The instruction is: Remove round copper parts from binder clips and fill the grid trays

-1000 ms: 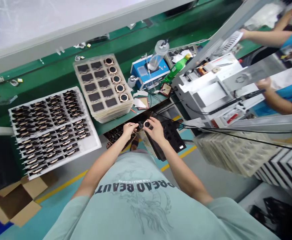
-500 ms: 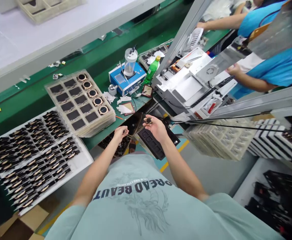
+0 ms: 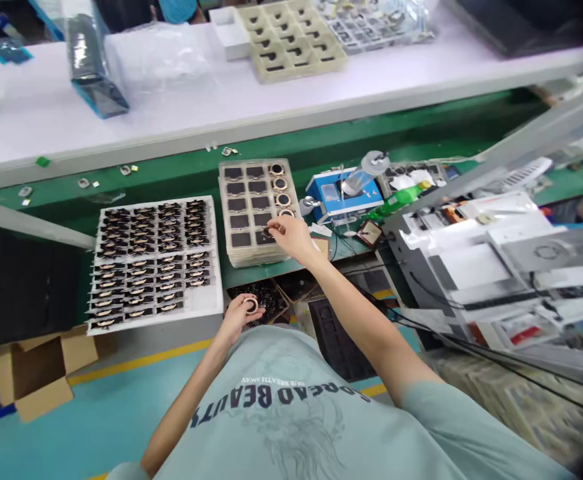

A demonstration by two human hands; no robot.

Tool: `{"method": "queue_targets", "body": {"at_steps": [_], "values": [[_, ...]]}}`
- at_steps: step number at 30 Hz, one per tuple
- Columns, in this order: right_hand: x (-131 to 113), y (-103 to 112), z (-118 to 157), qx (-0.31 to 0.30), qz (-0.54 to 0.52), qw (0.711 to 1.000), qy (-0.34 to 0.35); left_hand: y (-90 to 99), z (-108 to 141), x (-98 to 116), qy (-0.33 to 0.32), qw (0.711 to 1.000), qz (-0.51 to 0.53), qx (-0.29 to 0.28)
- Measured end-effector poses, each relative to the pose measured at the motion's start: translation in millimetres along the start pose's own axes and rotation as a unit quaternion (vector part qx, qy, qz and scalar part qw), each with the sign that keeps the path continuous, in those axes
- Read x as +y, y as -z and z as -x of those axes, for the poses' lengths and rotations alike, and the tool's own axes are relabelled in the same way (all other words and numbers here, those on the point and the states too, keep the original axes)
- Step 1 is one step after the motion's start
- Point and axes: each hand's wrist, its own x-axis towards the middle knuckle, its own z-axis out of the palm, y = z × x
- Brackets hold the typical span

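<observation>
Over the stacked trays (image 3: 240, 222), the right hand (image 3: 291, 237) pinches a dark round part (image 3: 267, 233).

A: R arm?
B: Bare right forearm (image 3: 354, 307) angled fwd & inward, wrist approx. straight. Bare right hand (image 3: 287, 235) palm down, fingertips pinched.
A: & L?
B: Bare left forearm (image 3: 186, 403) lower, nr the torso (image 3: 286, 413). Bare left hand (image 3: 240, 315) part-curled, palm turned up, well apart from R hand.
</observation>
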Motion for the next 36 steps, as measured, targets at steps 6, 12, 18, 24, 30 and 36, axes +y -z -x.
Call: {"method": "queue_targets", "body": {"at_steps": [6,12,18,24,30,36], "values": [[13,-24,26,0.033,0.05,0.995,0.085,27.4,20,11,-0.076,0.995,0.034,0.051],[13,-27,42,0.014,0.06,0.992,0.113,25.5,23,33,-0.085,0.994,0.061,0.042],[-23,-23,61,0.063,0.077,0.986,0.131,8.8,21,53,-0.126,0.984,0.112,0.058],[-70,-30,110,-0.097,0.123,0.938,0.31,-5.5,25,58,-0.145,0.971,0.184,0.044],[-54,-39,91,0.017,0.105,0.952,0.288,16.8,15,54,-0.134,0.988,0.074,-0.007],[-22,-33,21,0.134,0.139,0.971,0.144,119.4,-29,39,-0.316,0.804,-0.47,0.183]]}}
